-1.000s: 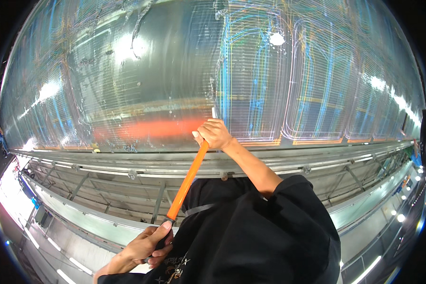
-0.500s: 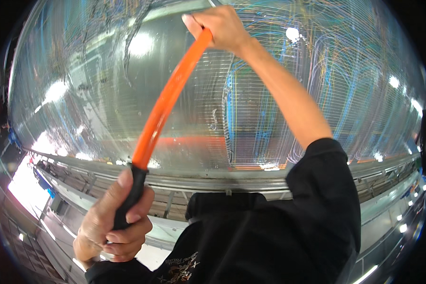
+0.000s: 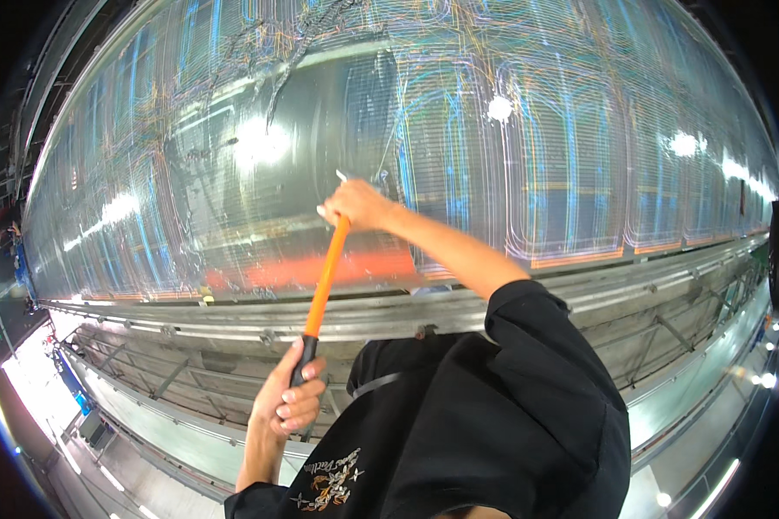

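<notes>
My left hand (image 3: 292, 394) is wrapped round the black grip of a long tool with an orange shaft (image 3: 325, 285). Farther up, my right hand (image 3: 359, 208) closes round the shaft's other end, where a small pale tip pokes out past the fingers. What the tool's head looks like is hidden by that hand. Beneath the right hand spreads a large shiny panel (image 3: 563, 173) covered in coloured lines and fine ribbing. A smooth, darker patch (image 3: 320, 112) without those lines lies beside the hand, with a wrinkled, ragged edge of clear film (image 3: 281, 78) along its far left.
A metal rail (image 3: 234, 324) runs along the panel's near edge, between it and my body. Beyond the rail sit a metal frame (image 3: 173, 372) and a pale walkway or ledge (image 3: 156, 432). Bright lamps reflect off the panel.
My right hand has come down the panel toward me, drawing the tool's far end nearer. My left hand has shifted right and the shaft looks shorter. The view has moved too.
</notes>
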### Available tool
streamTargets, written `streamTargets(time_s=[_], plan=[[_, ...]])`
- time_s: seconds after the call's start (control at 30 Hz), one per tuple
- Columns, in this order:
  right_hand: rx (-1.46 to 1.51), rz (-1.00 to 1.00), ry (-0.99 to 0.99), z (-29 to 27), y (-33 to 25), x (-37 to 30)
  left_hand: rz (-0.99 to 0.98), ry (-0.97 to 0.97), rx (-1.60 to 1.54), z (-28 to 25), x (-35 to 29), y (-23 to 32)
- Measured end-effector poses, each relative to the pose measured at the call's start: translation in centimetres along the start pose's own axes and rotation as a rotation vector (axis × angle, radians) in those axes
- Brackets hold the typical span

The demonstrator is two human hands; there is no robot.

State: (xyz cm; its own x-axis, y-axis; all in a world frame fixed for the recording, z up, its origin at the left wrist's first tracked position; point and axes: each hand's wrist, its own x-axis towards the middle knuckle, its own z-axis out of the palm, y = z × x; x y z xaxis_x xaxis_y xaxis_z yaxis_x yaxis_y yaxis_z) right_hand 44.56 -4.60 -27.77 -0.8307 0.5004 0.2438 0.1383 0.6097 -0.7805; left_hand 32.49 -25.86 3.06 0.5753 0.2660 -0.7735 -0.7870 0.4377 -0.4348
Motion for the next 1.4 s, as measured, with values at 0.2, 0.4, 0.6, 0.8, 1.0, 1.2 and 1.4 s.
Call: streamTargets(time_s=[0.2, 0.4, 0.6, 0.8, 1.0, 1.2, 1.4], plan=[[-0.066, 0.046, 0.081, 5.0, -10.3, -14.2, -0.084, 0.165, 0.273, -10.9, -2.3, -9.6], [-0.079, 0.060, 0.146, 4.8, -12.1, -20.5, -0.132, 0.226, 0.470, -12.4, -1.2, -13.0], [-0.061, -0.018, 0.220, 4.2, -8.7, -18.1, -0.164, 0.210, 0.409, -9.0, -1.3, -10.0], [-0.003, 0.035, 0.362, 2.1, -4.6, -10.7, -0.233, 0.351, 0.537, 1.8, -2.2, -2.2], [0.016, -0.031, 0.318, -4.3, 4.6, 1.5, -0.179, 0.461, 0.449, 14.4, -0.2, 6.2], [0.034, -0.216, 0.215, -13.4, 16.6, 13.9, -0.031, 0.220, 0.007, 22.6, 4.4, 12.8], [-0.202, -0.102, 0.041, -17.2, 22.3, 21.2, 0.039, -0.194, -0.039, 22.4, 8.6, 18.9]])
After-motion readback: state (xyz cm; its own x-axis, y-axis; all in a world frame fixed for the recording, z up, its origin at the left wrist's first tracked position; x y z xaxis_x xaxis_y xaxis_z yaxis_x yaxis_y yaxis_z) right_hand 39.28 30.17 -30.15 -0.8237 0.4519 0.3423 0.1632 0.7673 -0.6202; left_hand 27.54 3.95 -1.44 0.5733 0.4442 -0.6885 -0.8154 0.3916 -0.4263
